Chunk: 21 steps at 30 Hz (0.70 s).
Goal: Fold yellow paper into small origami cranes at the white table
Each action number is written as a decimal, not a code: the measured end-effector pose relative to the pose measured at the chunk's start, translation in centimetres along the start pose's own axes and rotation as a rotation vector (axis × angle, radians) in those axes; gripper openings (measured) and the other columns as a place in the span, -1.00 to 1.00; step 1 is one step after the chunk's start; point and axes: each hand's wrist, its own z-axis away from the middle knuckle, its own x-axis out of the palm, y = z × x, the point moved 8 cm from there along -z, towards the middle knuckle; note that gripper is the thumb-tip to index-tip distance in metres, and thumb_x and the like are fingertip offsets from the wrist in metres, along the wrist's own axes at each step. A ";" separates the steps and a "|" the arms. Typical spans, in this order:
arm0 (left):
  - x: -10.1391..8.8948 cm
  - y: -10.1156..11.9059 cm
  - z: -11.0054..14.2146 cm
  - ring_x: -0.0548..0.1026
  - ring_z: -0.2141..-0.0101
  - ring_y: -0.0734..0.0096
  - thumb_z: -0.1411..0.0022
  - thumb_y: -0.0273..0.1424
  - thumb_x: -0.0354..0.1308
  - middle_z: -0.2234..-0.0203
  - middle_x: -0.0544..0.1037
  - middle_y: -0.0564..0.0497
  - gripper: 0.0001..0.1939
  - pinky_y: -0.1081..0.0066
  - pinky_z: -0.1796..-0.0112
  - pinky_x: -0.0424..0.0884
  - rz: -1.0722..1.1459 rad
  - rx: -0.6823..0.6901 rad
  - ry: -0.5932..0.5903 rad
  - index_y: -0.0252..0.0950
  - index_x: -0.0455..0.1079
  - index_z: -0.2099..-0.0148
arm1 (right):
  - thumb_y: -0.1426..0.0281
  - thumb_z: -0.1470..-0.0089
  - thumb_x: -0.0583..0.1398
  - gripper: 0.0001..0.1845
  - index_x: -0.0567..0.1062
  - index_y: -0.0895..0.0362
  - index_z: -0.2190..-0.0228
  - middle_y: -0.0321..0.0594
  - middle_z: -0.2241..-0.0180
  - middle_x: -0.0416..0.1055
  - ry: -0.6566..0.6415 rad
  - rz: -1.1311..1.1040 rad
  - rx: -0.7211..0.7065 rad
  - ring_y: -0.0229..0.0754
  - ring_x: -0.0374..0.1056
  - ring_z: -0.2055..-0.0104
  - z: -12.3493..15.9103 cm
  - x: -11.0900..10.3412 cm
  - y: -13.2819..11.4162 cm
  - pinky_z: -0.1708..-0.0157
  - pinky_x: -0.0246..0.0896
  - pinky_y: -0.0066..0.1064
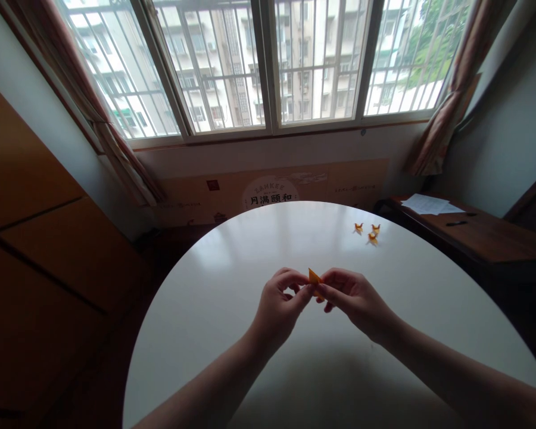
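Note:
A small folded piece of orange paper (313, 276) is pinched between my two hands above the white table. Its pointed tip sticks up over the fingertips, while its lower part is mostly covered by the thumbs. My left hand (282, 302) grips it from the left with thumb and forefinger. From the right, my right hand (355, 298) holds it the same way, its other fingers curled beneath. Farther back on the right side of the table stand three small folded orange paper figures (372, 238), shaped like birds, close together.
The round white table (196, 333) fills the middle. Behind it are a printed cardboard panel (361, 179) and barred windows. A dark wooden bench (486, 229) with white papers (429, 204) stands at right, a wooden cabinet (36, 298) at left.

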 end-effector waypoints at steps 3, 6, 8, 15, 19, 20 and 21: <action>0.1 0.1 -0.1 0.42 0.38 0.40 -0.16 -0.23 0.29 0.35 0.45 -0.08 -0.74 0.51 0.54 0.36 -0.021 0.006 -0.060 -0.37 0.51 0.31 | 0.21 -0.02 0.37 -0.71 0.53 0.18 0.36 -0.21 0.43 0.51 -0.014 -0.007 0.002 -0.19 0.44 0.37 0.1 0.0 -0.1 0.48 0.35 -0.46; 0.6 0.2 0.0 0.42 0.40 0.40 -0.19 -0.23 0.26 0.40 0.46 -0.06 -0.73 0.49 0.51 0.37 0.016 -0.014 -0.135 -0.38 0.48 0.27 | 0.24 0.00 0.39 -0.72 0.53 0.18 0.36 -0.24 0.46 0.50 -0.038 0.003 0.027 -0.22 0.45 0.45 0.1 0.0 -0.1 0.52 0.34 -0.47; 0.5 0.4 0.0 0.43 0.37 0.38 -0.18 -0.23 0.26 0.38 0.47 -0.07 -0.73 0.48 0.48 0.39 -0.014 -0.005 -0.128 -0.38 0.48 0.26 | 0.26 0.02 0.40 -0.72 0.54 0.19 0.36 -0.26 0.48 0.49 -0.040 0.022 0.037 -0.25 0.43 0.51 0.0 -0.1 -0.2 0.53 0.33 -0.47; 0.1 -0.4 -0.3 0.42 0.41 0.39 -0.15 -0.23 0.27 0.44 0.50 -0.07 -0.73 0.47 0.49 0.38 -0.066 -0.054 -0.077 -0.39 0.50 0.34 | 0.24 0.01 0.39 -0.69 0.53 0.19 0.30 -0.24 0.46 0.49 -0.010 0.118 0.000 -0.27 0.41 0.52 0.1 -0.4 -0.9 0.54 0.32 -0.48; 0.0 -1.0 -0.2 0.37 0.50 0.48 -0.10 -0.20 0.31 0.52 0.50 -0.03 -0.69 0.50 0.52 0.35 0.116 -0.166 -0.021 -0.39 0.51 0.35 | 0.19 -0.04 0.35 -0.64 0.49 0.16 0.21 -0.22 0.39 0.48 -0.023 0.145 0.027 -0.25 0.40 0.44 0.0 -0.3 -0.7 0.57 0.33 -0.50; -0.1 -1.1 -0.1 0.37 0.51 0.49 -0.09 -0.20 0.32 0.52 0.51 -0.02 -0.69 0.51 0.53 0.34 0.151 -0.190 0.001 -0.39 0.51 0.35 | 0.19 -0.04 0.35 -0.65 0.49 0.16 0.22 -0.22 0.38 0.48 -0.042 0.157 0.036 -0.24 0.39 0.43 0.0 -0.2 -0.5 0.58 0.33 -0.50; -0.1 -1.1 -0.1 0.36 0.51 0.50 -0.08 -0.20 0.33 0.52 0.51 -0.01 -0.69 0.52 0.53 0.33 0.179 -0.210 0.020 -0.39 0.51 0.35 | 0.19 -0.04 0.35 -0.66 0.49 0.16 0.23 -0.22 0.38 0.47 -0.059 0.168 0.042 -0.24 0.39 0.42 0.1 0.0 -0.4 0.59 0.32 -0.51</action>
